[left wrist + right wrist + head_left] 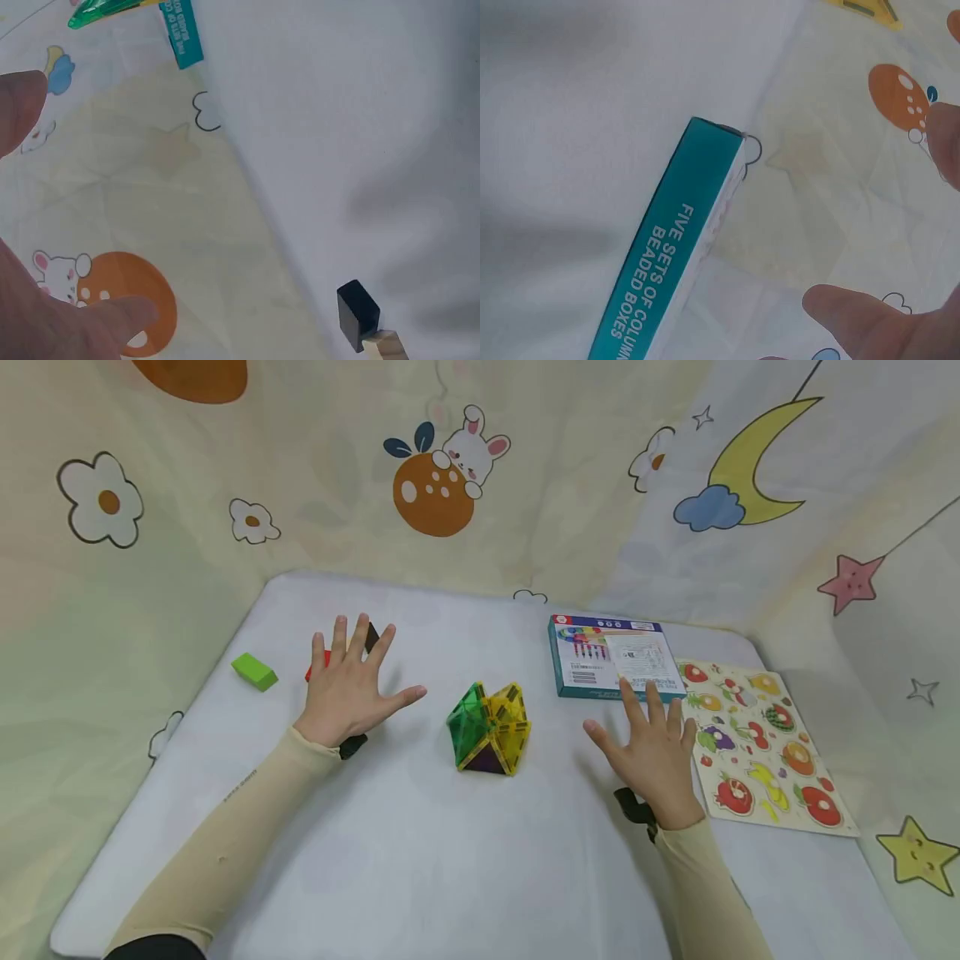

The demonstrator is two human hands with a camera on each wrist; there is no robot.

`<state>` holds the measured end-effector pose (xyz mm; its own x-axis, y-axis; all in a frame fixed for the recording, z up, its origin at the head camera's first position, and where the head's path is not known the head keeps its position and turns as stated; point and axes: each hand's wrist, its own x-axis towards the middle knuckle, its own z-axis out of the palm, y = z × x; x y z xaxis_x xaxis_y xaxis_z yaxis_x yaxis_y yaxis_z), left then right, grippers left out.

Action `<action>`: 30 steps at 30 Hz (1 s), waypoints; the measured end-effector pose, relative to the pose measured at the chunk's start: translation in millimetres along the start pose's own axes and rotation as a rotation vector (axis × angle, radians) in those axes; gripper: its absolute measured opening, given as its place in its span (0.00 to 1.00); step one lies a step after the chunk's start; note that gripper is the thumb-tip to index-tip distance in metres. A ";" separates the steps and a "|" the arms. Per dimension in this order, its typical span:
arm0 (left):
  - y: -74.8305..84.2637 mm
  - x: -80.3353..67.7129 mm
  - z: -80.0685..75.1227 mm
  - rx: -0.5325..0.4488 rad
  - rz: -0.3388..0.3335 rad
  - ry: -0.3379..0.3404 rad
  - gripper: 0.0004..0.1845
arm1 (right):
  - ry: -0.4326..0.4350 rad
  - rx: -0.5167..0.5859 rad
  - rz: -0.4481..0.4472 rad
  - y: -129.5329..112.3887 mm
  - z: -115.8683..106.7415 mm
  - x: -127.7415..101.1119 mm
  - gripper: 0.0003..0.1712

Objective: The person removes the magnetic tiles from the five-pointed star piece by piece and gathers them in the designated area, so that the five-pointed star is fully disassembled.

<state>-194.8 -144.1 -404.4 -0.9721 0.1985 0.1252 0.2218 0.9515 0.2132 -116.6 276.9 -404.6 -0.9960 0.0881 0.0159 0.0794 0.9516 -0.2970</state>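
Observation:
My left hand (341, 693) hovers over the left part of the table, fingers spread and nothing in them. Behind its fingers are a black block (372, 637) and a red block (327, 657), both partly hidden; a bright green block (255, 671) lies further left. My right hand (654, 756), also spread and holding nothing, is raised just in front of a flat teal-edged box (618, 656), its fingertips overlapping the box's front edge in the head view. Between the hands stands a hollow shape of green, yellow and dark purple triangular magnetic tiles (491, 731).
A board with fruit pictures (776, 743) lies at the right, one corner close to the box. In the left wrist view, a plain wooden block (385, 346) touches the black one. Printed cloth walls (330, 468) enclose the white table (450, 868).

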 end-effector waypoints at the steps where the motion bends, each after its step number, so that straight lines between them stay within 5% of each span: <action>1: 0.4 0.4 0.3 -0.013 0.008 0.003 0.59 | 0.010 0.002 -0.006 -0.6 0.7 0.2 0.58; 7: 11.8 -1.8 11.9 -0.146 0.152 0.000 0.54 | 0.074 0.074 -0.072 -7.9 14.9 -5.0 0.49; 17: 43.3 -10.7 30.9 -0.396 0.690 0.058 0.55 | 0.130 0.251 -0.136 -51.9 39.7 -29.4 0.25; 22: 57.5 -8.4 35.2 -0.265 0.817 0.033 0.51 | 0.153 0.266 -0.249 -75.1 49.3 -45.1 0.10; 30: 75.6 -3.0 40.9 0.025 0.800 0.013 0.41 | 0.128 0.210 -0.308 -97.2 63.4 -52.2 0.14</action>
<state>-178.2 -63.2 -428.3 -0.5179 0.8204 0.2424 0.8494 0.5268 0.0318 -75.0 161.2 -437.1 -0.9575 -0.1439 0.2500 -0.2462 0.8592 -0.4484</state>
